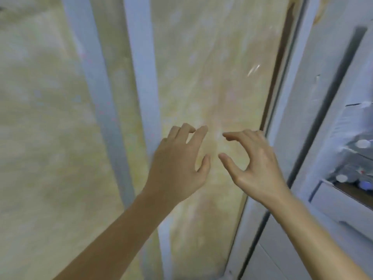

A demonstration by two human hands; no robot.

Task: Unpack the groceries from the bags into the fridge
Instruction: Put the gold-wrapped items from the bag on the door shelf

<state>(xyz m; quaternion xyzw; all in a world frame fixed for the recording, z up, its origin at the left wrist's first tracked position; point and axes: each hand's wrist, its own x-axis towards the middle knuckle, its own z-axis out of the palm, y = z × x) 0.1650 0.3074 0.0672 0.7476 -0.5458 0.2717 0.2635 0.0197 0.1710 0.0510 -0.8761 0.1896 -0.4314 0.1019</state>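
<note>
The view is blurred by motion. My left hand (179, 164) and my right hand (256, 168) are both stretched out in the middle of the frame, fingers curled and apart, holding nothing. They hover close together in front of a yellowish patterned wall (201, 77). At the right edge stands the white fridge (298, 98), with its open door shelf (347, 201) showing several small jars or bottle tops (362, 143). No grocery bags are in view.
Two pale grey vertical strips (139, 67) run down the wall left of my hands. A dark gap (280, 63) separates the wall from the fridge's side. A white panel (270, 259) fills the lower right.
</note>
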